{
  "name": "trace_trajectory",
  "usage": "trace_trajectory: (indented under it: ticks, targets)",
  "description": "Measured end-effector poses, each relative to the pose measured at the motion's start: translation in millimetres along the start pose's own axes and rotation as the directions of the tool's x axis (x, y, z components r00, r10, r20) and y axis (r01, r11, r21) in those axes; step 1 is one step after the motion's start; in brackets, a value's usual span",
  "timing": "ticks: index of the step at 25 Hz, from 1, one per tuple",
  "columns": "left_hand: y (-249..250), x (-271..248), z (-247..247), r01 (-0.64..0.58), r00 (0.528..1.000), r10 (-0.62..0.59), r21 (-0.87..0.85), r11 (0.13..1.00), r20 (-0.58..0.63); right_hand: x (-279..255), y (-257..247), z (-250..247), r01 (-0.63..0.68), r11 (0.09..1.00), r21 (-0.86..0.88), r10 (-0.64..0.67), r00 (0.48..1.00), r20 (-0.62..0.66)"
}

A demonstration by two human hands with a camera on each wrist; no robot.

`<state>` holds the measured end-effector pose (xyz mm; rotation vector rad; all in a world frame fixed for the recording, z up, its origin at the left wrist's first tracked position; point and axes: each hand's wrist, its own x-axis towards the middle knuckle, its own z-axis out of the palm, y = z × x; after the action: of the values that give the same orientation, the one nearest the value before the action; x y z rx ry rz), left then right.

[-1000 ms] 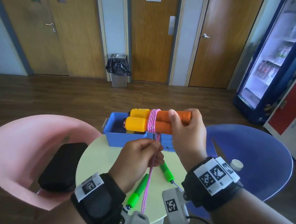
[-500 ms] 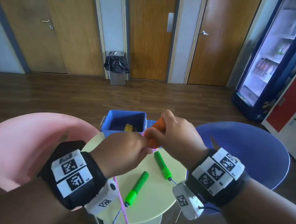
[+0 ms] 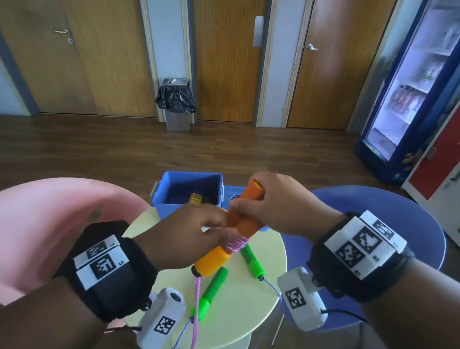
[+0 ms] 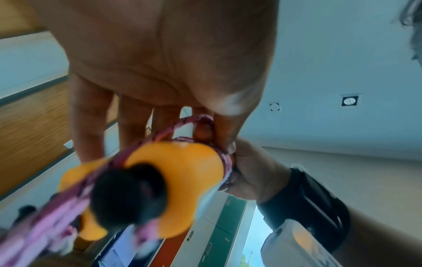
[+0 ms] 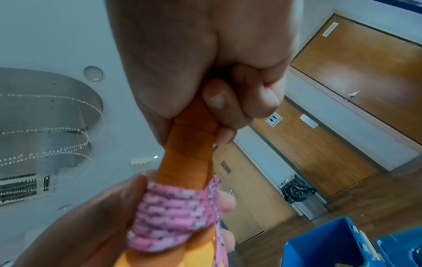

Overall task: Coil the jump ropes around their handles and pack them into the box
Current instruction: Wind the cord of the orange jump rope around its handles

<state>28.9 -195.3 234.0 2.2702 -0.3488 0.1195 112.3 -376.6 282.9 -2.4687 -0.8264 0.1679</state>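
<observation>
Two orange handles (image 3: 245,223) with yellow ends (image 3: 212,263) are held together, tilted with the yellow ends low and toward me. My right hand (image 3: 274,206) grips their upper orange part (image 5: 187,159). A pink rope (image 3: 235,244) is coiled several turns round their middle (image 5: 171,213). My left hand (image 3: 188,236) pinches that rope (image 4: 160,133) at the coil beside the yellow ends (image 4: 189,162). The loose rope hangs down past the table edge. The open blue box (image 3: 190,176) stands behind with something yellow inside.
Two green handles (image 3: 212,289) of another rope lie on the small round yellow table (image 3: 249,308); its thin blue cord runs off the front edge. A pink chair (image 3: 25,229) stands to the left, a blue chair (image 3: 393,213) to the right. The box lid (image 3: 233,192) lies beside the box.
The handles swung from level and raised to tilted, yellow ends down toward me. My left hand rose from the hanging rope to the coil.
</observation>
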Motion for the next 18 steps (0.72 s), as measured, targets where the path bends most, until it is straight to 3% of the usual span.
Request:
trace_trajectory:
  ticks: [2,3,5,6,8,11,15,18]
  targets:
    - [-3,1,4,0.037,0.997,-0.041,-0.067,0.997,-0.070,1,5,6,-0.035,0.986,0.163,0.048,0.996,-0.077]
    - [-5,1,6,0.053,0.991,-0.064,-0.096,0.994,-0.118,1,9,11,-0.050,0.939,0.340,0.096,0.988,-0.121]
    - [-10,3,9,0.093,0.961,-0.129,-0.154,0.984,-0.245,-5,12,27,-0.120,0.703,0.701,0.217,0.975,-0.051]
    - [-11,6,11,0.109,0.935,-0.165,-0.189,0.976,-0.315,-9,12,39,-0.179,0.604,0.777,0.232,0.972,0.044]
    - [-11,11,16,0.142,0.866,-0.261,-0.291,0.946,-0.426,-21,4,70,-0.262,0.536,0.802,0.155,0.965,0.212]
    - [-8,17,24,0.201,0.797,-0.366,-0.361,0.911,-0.481,-28,-5,94,-0.215,0.467,0.858,0.097,0.977,0.193]
    - [-12,12,24,0.201,0.798,-0.426,-0.478,0.855,-0.426,-29,-5,87,-0.228,0.502,0.834,0.195,0.970,0.148]
    - [-10,10,23,0.194,0.797,-0.462,-0.558,0.807,-0.390,-33,-4,80,-0.221,0.476,0.851,0.210,0.968,0.134]
